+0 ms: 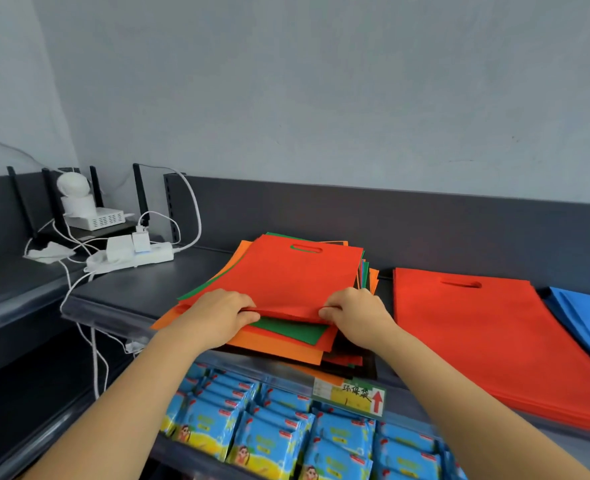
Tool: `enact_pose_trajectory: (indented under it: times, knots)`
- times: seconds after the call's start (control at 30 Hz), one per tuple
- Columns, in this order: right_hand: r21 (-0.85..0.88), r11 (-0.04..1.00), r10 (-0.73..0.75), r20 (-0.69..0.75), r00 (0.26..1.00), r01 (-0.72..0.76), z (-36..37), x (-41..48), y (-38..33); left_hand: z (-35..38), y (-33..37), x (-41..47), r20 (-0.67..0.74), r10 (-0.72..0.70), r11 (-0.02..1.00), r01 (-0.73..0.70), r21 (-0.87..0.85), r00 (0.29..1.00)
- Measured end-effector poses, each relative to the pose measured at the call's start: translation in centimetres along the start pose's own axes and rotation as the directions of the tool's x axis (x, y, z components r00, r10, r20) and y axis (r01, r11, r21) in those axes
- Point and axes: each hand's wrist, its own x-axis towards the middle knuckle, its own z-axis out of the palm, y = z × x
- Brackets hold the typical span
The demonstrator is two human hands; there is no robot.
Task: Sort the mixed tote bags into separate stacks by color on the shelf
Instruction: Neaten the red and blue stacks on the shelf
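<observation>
A mixed pile of tote bags [286,344] lies on the dark shelf [137,289], with red, green and orange bags showing. The top red bag [286,275] has an oval handle hole at its far end. My left hand [221,311] and my right hand [354,308] both pinch its near edge, lifting it slightly off a green bag [290,329]. To the right lies a separate stack of red bags [477,337]. A blue stack [588,320] sits at the far right edge.
A white power strip [131,258] with plugs and cables, a router and a white round device [73,192] sit at the shelf's left end. Below the shelf edge are rows of blue snack packets [286,434] and a yellow-green price label [352,396]. A grey wall stands behind.
</observation>
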Motion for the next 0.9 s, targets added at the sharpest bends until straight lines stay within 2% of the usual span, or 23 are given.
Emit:
enact_pose_trajectory:
  times: [0.17, 0.27, 0.37, 0.47, 0.57, 0.7, 0.8, 0.9]
  knots:
    - [0.028, 1.0, -0.006, -0.042, 0.999, 0.007, 0.4, -0.5, 0.1, 0.7, -0.1, 0.5, -0.17, -0.029, 1.0, 0.031, 0.007, 0.985]
    - [0.02, 1.0, -0.007, -0.185, 0.983, 0.011, -1.4, -1.7, 1.3, 0.2, 1.9, -0.5, -0.247, -0.005, 0.999, 0.017, 0.044, 0.969]
    - [0.133, 0.988, -0.022, -0.397, 0.917, 0.081, -5.1, -3.1, 3.8, -0.7, 6.4, -1.5, -0.409, 0.121, 0.993, -0.105, 0.062, 0.905]
    - [0.309, 0.946, 0.057, -0.456, 0.888, 0.098, -9.2, -5.7, 6.8, -0.1, 11.6, -1.4, -0.461, 0.203, 0.964, -0.26, -0.062, 0.864]
    - [0.384, 0.923, 0.17, -0.447, 0.878, 0.017, -11.3, -8.3, 10.5, 2.3, 16.1, 0.0, -0.431, 0.276, 0.925, -0.36, -0.125, 0.859]
    - [0.381, 0.905, 0.345, -0.406, 0.846, -0.186, -11.6, -11.6, 15.4, 5.7, 21.1, 1.8, -0.326, 0.393, 0.877, -0.457, -0.147, 0.86]
    - [0.411, 0.86, 0.432, -0.274, 0.859, -0.302, -12.0, -14.2, 18.8, 7.0, 24.3, 1.7, -0.211, 0.465, 0.861, -0.494, -0.116, 0.86]
    - [0.324, 0.848, 0.485, -0.155, 0.861, -0.419, -12.3, -15.9, 21.1, 7.7, 26.6, 1.1, -0.065, 0.476, 0.874, -0.48, -0.08, 0.877]
